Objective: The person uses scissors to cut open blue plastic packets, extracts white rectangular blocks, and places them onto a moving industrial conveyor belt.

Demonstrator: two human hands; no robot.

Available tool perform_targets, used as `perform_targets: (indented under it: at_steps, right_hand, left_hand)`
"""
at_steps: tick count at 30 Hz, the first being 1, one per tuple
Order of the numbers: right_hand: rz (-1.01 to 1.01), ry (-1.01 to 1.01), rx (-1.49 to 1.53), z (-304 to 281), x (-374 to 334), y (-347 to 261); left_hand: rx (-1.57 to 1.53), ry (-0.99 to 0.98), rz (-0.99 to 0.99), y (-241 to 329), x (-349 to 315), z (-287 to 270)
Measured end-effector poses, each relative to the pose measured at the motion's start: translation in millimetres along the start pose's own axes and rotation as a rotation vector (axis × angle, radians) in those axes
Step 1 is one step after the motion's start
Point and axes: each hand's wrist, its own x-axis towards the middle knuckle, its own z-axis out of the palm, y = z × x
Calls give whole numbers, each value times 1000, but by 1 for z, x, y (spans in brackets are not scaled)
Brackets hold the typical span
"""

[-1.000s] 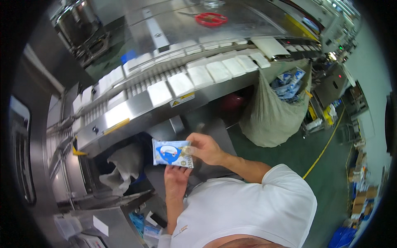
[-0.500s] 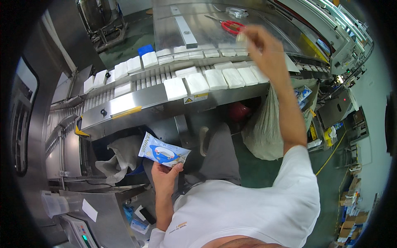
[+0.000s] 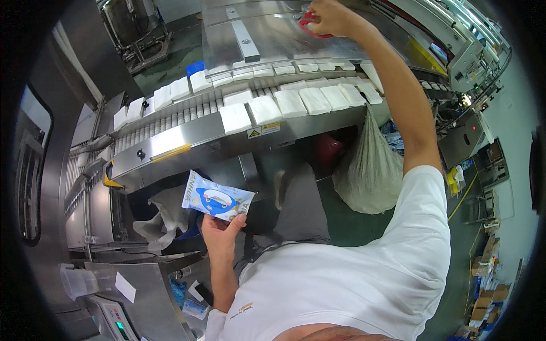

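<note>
A blue-and-white soft packet of wipes point(image 3: 216, 197) is held upright over my lap in my left hand point(image 3: 220, 228), its thumb in front of the lower edge. Stretched far forward, my right hand point(image 3: 334, 18) has its fingers closed on the red handles of a pair of scissors point(image 3: 310, 25). Those scissors are over the see-through cover point(image 3: 278, 40) of the machine, and the hand partly hides them. Below the cover, white folded wipe stacks point(image 3: 290, 102) line the near edge of the roller conveyor.
A metal bar point(image 3: 244, 41) lies on the cover. The conveyor's steel side point(image 3: 170, 149) crosses in front of my knees. A large pale sack point(image 3: 369, 165) hangs right of my leg. At lower left stand a scale point(image 3: 115, 321) and a clear plastic jug point(image 3: 79, 282).
My right hand has reached farther forward and closed on the scissors, which lay loose on the cover before. My left hand still holds the packet, now slightly farther left in view.
</note>
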Motion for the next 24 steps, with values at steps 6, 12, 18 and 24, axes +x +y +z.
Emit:
perform_targets:
  at_steps: [6, 12, 18, 24]
  right_hand:
    - [102, 300, 828, -69, -128, -86]
    - [367, -532, 1659, -19, -256, -229]
    - [300, -827, 1853, 25, -269, -245]
    - [280, -818, 1797, 26, -265, -242]
  left_hand:
    - [-35, 94, -12, 15, 15, 1]
    - [-108, 60, 74, 34, 22, -3]
    - [-153, 5, 91, 29, 29, 15]
    - [-120, -1, 34, 27, 31, 20]
